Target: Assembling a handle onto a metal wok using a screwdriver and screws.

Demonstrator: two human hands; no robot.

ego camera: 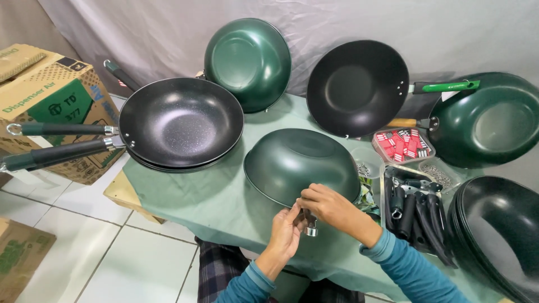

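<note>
Our left hand (284, 231) cups a black handle (309, 222) with a metal end; our right hand (324, 205) pinches it from above, against the rim of the upturned green wok (297, 160) at table centre. If our grip slips, we judge the handle could drop off the near edge, or the wok could slide on the cloth (208, 199). At three o'clock sits a clear tray of red-and-white packets (402, 145); at nine o'clock, a brown box (53, 101) with a green label.
</note>
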